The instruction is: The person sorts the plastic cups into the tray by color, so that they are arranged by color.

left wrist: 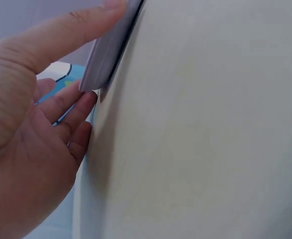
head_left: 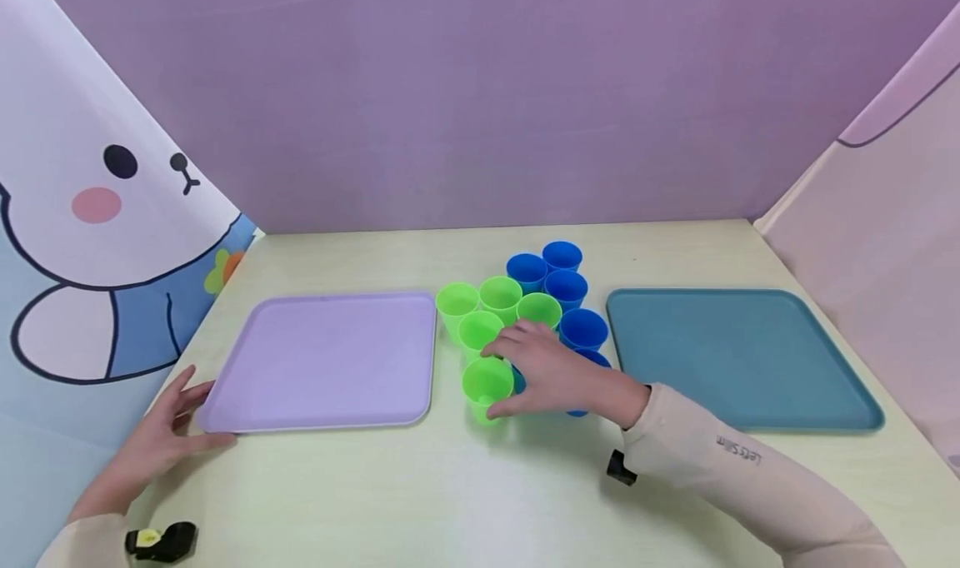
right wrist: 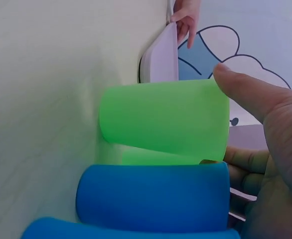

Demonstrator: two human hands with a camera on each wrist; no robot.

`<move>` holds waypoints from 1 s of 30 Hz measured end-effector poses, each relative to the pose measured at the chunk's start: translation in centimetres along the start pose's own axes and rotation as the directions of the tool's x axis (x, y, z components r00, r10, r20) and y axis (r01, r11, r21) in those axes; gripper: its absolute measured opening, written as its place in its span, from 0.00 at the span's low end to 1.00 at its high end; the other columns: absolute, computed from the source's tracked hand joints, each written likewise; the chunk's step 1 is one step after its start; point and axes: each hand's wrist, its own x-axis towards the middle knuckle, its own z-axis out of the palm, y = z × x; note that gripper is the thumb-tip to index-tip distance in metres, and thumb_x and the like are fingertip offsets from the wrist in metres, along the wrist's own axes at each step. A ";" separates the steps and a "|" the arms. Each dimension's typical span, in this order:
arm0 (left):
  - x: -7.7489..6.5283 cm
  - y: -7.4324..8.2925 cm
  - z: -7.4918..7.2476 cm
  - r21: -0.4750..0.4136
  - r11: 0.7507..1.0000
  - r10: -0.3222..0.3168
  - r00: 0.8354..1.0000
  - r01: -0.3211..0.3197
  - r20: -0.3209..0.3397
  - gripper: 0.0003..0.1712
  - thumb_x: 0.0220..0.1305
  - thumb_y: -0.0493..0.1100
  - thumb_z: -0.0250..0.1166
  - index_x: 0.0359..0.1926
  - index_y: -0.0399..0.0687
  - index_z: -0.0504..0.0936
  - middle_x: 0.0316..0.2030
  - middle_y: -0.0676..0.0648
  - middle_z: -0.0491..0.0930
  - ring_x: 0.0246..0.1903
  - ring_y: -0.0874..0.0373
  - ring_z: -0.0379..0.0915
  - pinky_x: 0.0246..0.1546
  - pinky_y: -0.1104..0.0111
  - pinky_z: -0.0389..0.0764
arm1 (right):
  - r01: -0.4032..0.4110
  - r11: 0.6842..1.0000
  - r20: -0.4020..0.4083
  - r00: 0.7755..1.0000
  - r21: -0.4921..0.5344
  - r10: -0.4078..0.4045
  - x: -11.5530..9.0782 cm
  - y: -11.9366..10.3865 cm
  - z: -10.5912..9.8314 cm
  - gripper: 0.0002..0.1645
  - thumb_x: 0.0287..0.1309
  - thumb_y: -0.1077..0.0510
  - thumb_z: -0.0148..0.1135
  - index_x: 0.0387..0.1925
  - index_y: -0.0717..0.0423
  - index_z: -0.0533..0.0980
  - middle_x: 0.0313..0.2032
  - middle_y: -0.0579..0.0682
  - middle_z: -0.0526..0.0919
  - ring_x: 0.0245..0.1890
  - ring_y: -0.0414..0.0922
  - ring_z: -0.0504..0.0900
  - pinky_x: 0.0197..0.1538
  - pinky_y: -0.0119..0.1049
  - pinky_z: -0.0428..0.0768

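Note:
Light green cups stand upright beside blue cups (head_left: 584, 330) mid-table. My right hand (head_left: 551, 370) holds the nearest green cup (head_left: 487, 382) by its rim, the thumb on the near side and the fingers on the far side. In the right wrist view, that green cup (right wrist: 161, 117) lies between thumb and fingers, with a blue cup (right wrist: 153, 196) close by. On the left, my left hand (head_left: 163, 435) rests at the near left corner of a purple tray (head_left: 322, 364). Its thumb (left wrist: 81, 35) lies along the tray's near edge, the relaxed fingers at the left side.
A teal tray (head_left: 738, 360) lies flat to the right of the cups. Behind the table rises a purple panel (head_left: 480, 102), with a cartoon-printed panel (head_left: 97, 251) on the left and a pale one (head_left: 892, 218) on the right. My right forearm crosses the teal tray's near left corner in the head view.

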 end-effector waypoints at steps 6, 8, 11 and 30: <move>0.1 -1.5 0.0 -0.079 0.997 0.019 1.000 -0.019 -0.003 0.60 0.68 0.40 0.66 0.78 0.49 0.25 0.76 0.32 0.45 0.73 0.62 0.44 0.49 0.94 0.50 | -0.027 1.000 0.012 1.000 0.016 0.027 0.1 -0.1 0.1 0.40 0.47 0.38 0.77 0.57 0.57 0.77 0.52 0.49 0.81 0.56 0.51 0.70 0.60 0.53 0.67; 0.1 -1.8 0.0 -0.103 0.994 0.022 1.000 -0.022 0.001 0.60 0.69 0.39 0.65 0.78 0.51 0.26 0.77 0.41 0.46 0.66 0.76 0.47 0.50 0.92 0.51 | -0.029 0.999 0.015 0.999 0.019 0.029 0.2 -0.1 0.1 0.40 0.48 0.38 0.77 0.57 0.57 0.77 0.52 0.49 0.81 0.56 0.51 0.71 0.60 0.53 0.67; 0.1 -2.1 -0.1 -0.121 0.992 0.023 1.000 -0.021 0.013 0.59 0.69 0.40 0.65 0.78 0.55 0.26 0.77 0.48 0.46 0.65 0.78 0.46 0.50 0.92 0.53 | -0.029 0.999 0.018 0.999 0.021 0.029 0.3 -0.1 0.1 0.40 0.48 0.38 0.77 0.57 0.57 0.77 0.52 0.49 0.81 0.56 0.51 0.71 0.61 0.54 0.67; 0.2 -2.3 -0.1 -0.095 0.995 -0.003 1.000 0.005 0.026 0.58 0.70 0.42 0.64 0.78 0.56 0.25 0.78 0.41 0.43 0.68 0.73 0.44 0.48 0.91 0.56 | -0.029 0.998 0.016 0.999 0.063 0.028 0.7 -1.1 -0.4 0.39 0.48 0.40 0.77 0.57 0.56 0.77 0.52 0.48 0.81 0.56 0.48 0.74 0.63 0.53 0.67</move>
